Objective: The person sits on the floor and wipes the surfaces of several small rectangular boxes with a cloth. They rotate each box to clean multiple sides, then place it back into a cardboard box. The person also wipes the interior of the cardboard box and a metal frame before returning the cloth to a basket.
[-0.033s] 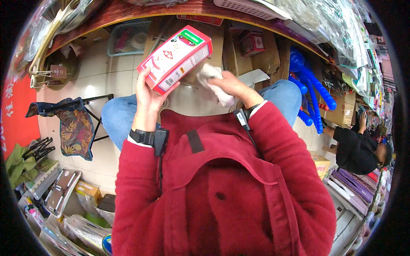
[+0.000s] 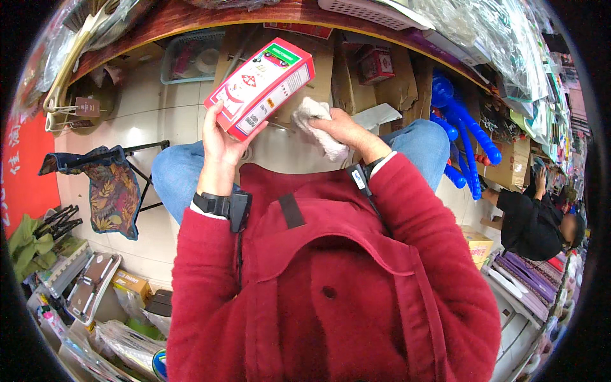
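A red and white cardboard box (image 2: 261,83) with a green panel at its top is held tilted in front of me. My left hand (image 2: 221,137) grips its lower end, thumb on the front face and fingers along the side. To the right of the box, my right hand (image 2: 347,130) is closed on a crumpled whitish cloth (image 2: 324,130). A small gap lies between cloth and box.
A wooden shelf edge (image 2: 267,14) runs across the front, with open cardboard boxes (image 2: 347,83) and a pale blue basket (image 2: 184,79) beneath. Blue balloon-like tubes (image 2: 468,118) stand right; a patterned folding stool (image 2: 114,191) is left. Another person (image 2: 534,216) crouches far right.
My right hand and the cloth have shifted slightly, and the box has turned a little. My left hand keeps its hold.
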Available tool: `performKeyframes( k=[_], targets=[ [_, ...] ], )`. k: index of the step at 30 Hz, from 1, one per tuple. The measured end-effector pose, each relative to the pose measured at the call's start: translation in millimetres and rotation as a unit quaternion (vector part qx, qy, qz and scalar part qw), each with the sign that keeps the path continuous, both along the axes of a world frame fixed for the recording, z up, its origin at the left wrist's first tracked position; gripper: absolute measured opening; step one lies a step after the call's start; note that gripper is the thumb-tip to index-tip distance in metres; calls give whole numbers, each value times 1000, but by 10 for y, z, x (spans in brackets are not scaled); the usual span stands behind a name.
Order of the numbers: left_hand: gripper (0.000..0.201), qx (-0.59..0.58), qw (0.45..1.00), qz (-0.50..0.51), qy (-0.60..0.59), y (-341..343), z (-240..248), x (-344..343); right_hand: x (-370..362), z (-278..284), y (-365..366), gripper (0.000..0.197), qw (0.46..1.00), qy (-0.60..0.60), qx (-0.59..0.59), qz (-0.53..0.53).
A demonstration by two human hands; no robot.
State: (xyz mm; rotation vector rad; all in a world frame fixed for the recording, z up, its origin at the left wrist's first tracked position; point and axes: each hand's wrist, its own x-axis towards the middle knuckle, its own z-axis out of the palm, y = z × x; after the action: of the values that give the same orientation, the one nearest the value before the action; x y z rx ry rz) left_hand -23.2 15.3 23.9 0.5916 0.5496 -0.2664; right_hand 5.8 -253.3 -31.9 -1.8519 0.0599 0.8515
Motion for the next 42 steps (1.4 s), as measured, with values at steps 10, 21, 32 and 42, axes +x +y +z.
performKeyframes(
  k=[10, 21, 32, 42],
  targets=[
    [58, -38, 999, -1, 23, -81, -6, 10, 333, -31, 327, 42, 921, -144, 174, -317],
    [50, 95, 992, 78, -17, 2, -245, 82, -335, 489, 832, 42, 956, -194, 115, 187],
    [50, 175, 980, 66, -60, 14, -191, 90, 193, 329, 303, 44, 913, -322, -172, 180],
    [47, 255, 962, 74, -58, -23, -207, 139, 240, 281, 302, 60, 942, -298, -144, 65]
  ],
)
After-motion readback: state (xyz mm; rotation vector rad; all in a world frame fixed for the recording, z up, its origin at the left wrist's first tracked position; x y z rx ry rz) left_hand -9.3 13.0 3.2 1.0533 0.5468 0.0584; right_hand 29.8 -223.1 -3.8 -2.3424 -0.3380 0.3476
